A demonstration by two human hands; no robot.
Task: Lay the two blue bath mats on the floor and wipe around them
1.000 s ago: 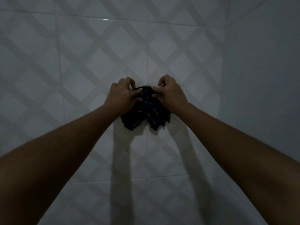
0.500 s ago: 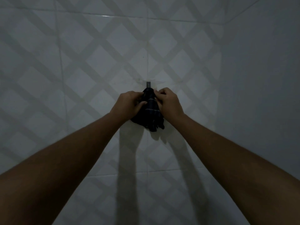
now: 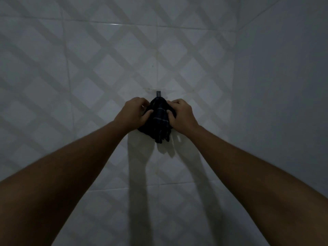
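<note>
Fingers (image 3: pixel 140 102) of left hand (image 3: pixel 132 114) and right hand (image 3: pixel 182 115) clutch dark cloth (image 3: pixel 158 119); wall hook (image 3: pixel 158 93) partly hidden behind it

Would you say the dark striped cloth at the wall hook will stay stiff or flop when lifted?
Probably floppy: the cloth bunches in folds between the left hand and right hand. Likely light too: thin loose ends dangle below them.
</note>
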